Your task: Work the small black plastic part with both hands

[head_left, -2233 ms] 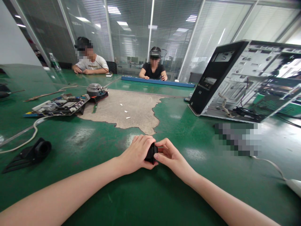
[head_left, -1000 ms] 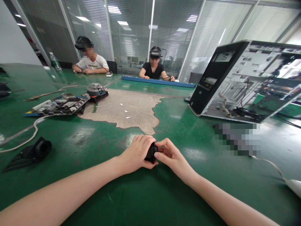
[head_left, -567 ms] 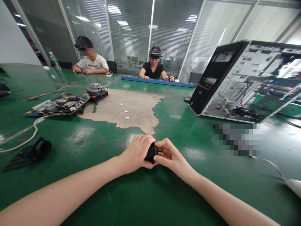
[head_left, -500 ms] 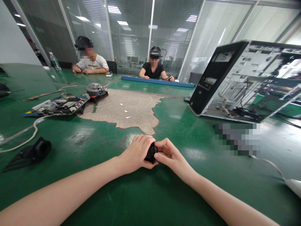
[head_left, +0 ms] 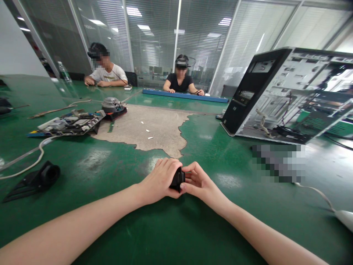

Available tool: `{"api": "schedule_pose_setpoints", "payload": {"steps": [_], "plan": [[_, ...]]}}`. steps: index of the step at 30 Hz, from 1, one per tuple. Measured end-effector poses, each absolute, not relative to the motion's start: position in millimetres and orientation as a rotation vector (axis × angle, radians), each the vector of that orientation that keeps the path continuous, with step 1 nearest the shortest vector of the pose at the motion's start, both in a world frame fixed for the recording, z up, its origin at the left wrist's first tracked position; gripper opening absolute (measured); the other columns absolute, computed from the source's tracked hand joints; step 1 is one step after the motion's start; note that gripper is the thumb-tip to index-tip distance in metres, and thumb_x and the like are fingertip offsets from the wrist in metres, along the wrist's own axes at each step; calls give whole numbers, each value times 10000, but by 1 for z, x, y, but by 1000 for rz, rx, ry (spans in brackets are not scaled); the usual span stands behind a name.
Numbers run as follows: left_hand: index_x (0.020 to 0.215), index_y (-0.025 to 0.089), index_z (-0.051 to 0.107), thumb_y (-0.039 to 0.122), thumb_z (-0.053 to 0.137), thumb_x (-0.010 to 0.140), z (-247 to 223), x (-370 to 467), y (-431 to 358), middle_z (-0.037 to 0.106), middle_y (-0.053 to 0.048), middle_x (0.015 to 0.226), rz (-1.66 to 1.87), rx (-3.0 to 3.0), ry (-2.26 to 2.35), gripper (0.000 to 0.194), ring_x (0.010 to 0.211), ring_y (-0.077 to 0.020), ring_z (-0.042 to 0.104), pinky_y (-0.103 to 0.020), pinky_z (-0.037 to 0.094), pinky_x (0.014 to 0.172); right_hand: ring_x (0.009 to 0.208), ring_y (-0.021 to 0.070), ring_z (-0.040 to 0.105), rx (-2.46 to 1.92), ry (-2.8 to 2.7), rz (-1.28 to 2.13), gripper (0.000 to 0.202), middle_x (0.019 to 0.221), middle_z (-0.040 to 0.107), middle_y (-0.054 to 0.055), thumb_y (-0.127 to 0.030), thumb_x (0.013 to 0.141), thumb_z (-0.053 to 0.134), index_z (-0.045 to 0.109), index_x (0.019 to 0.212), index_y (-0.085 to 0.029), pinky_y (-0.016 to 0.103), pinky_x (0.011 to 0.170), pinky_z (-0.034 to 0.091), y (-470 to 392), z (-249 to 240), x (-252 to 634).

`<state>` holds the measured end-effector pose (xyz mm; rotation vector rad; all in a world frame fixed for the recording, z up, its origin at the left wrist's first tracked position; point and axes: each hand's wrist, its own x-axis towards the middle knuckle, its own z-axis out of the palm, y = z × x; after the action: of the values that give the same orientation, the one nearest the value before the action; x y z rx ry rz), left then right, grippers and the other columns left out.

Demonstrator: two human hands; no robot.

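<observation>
A small black plastic part (head_left: 177,180), boxy with a stepped right end, is held between my hands above the green table (head_left: 132,235). My left hand (head_left: 162,179) is closed around its left side, fingers over the top and thumb below, hiding much of it. My right hand (head_left: 199,180) grips the right end, with the thumb on the near lower edge and the fingers at the top and far side. What exactly the part is cannot be made out.
To the left lie a black ducted part (head_left: 41,178), a circuit board (head_left: 71,123) with a pale cable, and a cooler fan (head_left: 111,106). A computer case (head_left: 248,94) stands at the right. Two people sit across the table behind a blue bar (head_left: 184,95).
My right thumb has slid slightly down and left along the black part's end. Both hands otherwise keep their place, and the surroundings look the same.
</observation>
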<state>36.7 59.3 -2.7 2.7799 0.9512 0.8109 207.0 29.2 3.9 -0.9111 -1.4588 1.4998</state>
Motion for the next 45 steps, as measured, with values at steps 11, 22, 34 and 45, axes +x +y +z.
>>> {"api": "schedule_pose_setpoints", "payload": {"steps": [11,22,34,45], "plan": [[1060,182,335,307,637,636,-2,38,60,492,-64,1027,820,2764,956,535,875,-226,455,-354,336,753,856,141,529,-936,-1422,1465,323,908,510,4,-262,681,657,436,913,-226,287,719,455,32,0,206],[1082,170,326,269,628,634,-3,36,59,484,-80,1059,784,2774,966,549,898,-232,451,-361,335,763,845,133,537,-934,-1459,1493,359,875,510,-14,-199,630,697,413,848,-227,316,776,431,31,4,208],[1079,179,326,313,638,639,-2,37,59,492,-73,1038,811,2766,948,556,884,-231,453,-359,339,762,882,155,538,-996,-1430,1452,324,909,530,12,-306,675,661,449,902,-214,321,780,442,31,5,205],[1084,179,334,313,622,641,-3,37,59,497,-74,1038,842,2765,946,545,883,-234,460,-361,340,757,825,138,537,-916,-1424,1489,274,840,520,-14,-324,686,653,436,823,-227,300,731,447,29,5,206]]}}
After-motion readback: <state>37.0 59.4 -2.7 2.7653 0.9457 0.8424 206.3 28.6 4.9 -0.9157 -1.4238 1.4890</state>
